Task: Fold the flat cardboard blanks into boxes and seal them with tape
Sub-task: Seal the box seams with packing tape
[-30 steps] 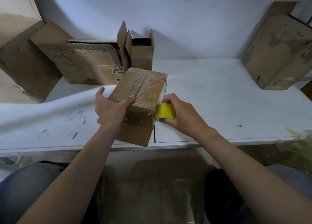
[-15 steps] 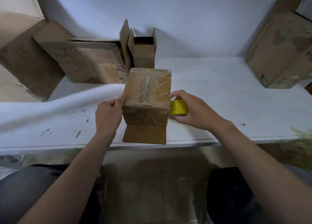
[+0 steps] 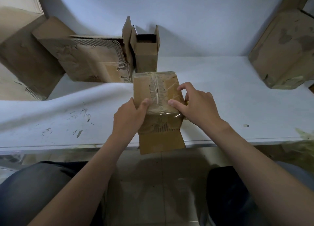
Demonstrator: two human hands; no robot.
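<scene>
A small cardboard box (image 3: 158, 89) stands at the table's front edge. Clear tape runs over its top seam and a loose flap (image 3: 161, 143) hangs over the edge. My left hand (image 3: 130, 116) grips the box's left side, thumb on top. My right hand (image 3: 197, 105) is at the box's right side, with thumb and forefinger touching the taped top. Its other fingers curl round the yellow tape roll (image 3: 186, 103), of which only a sliver shows.
An open small box (image 3: 146, 55) stands upright right behind the taped one. Flattened and torn cardboard (image 3: 88, 62) leans at the back left, and another large box (image 3: 285, 52) at the back right. The white table (image 3: 237, 98) has bare surface on both sides.
The box has turned square to me. My right hand rose from beside the box, bringing its thumb and forefinger onto the top. My left hand shifted to the near left corner.
</scene>
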